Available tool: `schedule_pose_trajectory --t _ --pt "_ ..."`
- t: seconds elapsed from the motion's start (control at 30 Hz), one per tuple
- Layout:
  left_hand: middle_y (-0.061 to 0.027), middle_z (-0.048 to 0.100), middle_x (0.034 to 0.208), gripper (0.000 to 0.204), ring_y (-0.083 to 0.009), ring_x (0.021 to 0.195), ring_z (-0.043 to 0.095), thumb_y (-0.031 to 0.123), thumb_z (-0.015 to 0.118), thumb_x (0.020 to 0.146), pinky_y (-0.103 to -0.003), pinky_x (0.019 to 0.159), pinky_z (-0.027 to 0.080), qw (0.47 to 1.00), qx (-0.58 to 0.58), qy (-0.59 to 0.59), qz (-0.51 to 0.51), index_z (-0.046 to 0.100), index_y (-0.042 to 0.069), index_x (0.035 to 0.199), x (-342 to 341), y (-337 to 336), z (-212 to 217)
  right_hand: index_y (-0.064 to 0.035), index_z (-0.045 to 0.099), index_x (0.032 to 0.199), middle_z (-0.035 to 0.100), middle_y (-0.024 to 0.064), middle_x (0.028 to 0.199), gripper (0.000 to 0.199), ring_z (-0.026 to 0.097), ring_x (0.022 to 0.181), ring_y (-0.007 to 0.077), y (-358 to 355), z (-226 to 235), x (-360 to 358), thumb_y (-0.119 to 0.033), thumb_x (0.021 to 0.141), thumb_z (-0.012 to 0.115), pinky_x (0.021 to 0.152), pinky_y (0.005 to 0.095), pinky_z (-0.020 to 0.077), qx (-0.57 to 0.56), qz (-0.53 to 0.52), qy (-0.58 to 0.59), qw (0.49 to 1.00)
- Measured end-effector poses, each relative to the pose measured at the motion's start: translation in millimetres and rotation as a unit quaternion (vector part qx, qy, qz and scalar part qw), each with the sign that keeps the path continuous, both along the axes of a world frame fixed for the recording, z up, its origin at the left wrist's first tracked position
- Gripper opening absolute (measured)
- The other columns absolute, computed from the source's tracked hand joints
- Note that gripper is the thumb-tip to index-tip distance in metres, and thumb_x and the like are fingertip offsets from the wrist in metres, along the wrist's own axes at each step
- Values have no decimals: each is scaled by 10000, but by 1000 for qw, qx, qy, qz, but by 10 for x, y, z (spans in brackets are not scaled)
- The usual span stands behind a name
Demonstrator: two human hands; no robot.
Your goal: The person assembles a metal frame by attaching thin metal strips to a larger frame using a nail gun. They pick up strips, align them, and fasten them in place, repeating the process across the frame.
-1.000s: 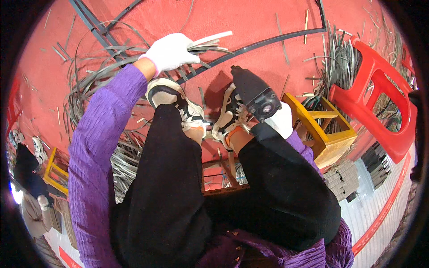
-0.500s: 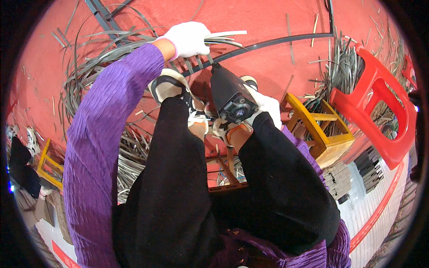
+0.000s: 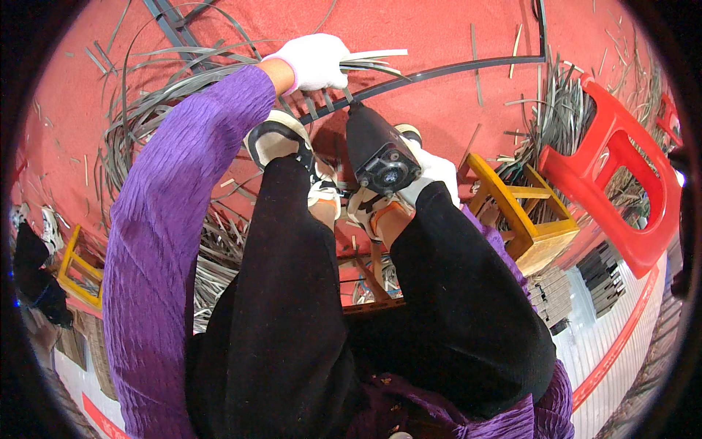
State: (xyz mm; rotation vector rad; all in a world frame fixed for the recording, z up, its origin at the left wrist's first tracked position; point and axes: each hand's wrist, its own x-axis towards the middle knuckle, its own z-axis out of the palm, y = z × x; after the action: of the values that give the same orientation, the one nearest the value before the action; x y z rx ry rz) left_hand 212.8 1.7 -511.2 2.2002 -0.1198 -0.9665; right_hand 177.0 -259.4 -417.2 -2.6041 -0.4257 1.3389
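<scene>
Above my shoes, my left hand, in a white glove, is closed around a bundle of grey plastic strips. Short strip ends poke out to its right, and several strips cross the dark metal frame just below it. My right hand, gloved in white too, grips a black staple gun with a square screwed end cap. The tool's narrow nose touches or nearly touches the frame, close to the left hand. The tool and my knee hide most of the right fingers.
Loose strips lie heaped left of my legs and in a pile at the right. A yellow wooden stool and a red plastic stool stand at my right. Another yellow stool and a dark-clothed person are far left.
My left hand has shifted slightly to the right with the strips. The staple gun's rear end has tilted a little; its nose stays near the frame.
</scene>
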Motion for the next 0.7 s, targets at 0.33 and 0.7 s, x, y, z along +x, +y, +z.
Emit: schedule_pose_trajectory --t 0.33,0.7 --pt "-184 659 763 297 -321 703 657 250 647 724 -412 693 520 1000 -12 16 8 690 19 905 17 8 12 -234 560 1295 671 132 1072 772 669 952 282 -31 -29 -7 -100 566 775 861 327 529 -1 0 8 1000" --pt "-177 662 777 321 -295 709 666 279 635 794 -384 646 531 998 -10 65 -5 657 13 973 31 -9 -39 -208 569 1258 684 142 989 532 666 923 319 26 21 31 -244 743 696 816 368 529 -6 23 -4 1000"
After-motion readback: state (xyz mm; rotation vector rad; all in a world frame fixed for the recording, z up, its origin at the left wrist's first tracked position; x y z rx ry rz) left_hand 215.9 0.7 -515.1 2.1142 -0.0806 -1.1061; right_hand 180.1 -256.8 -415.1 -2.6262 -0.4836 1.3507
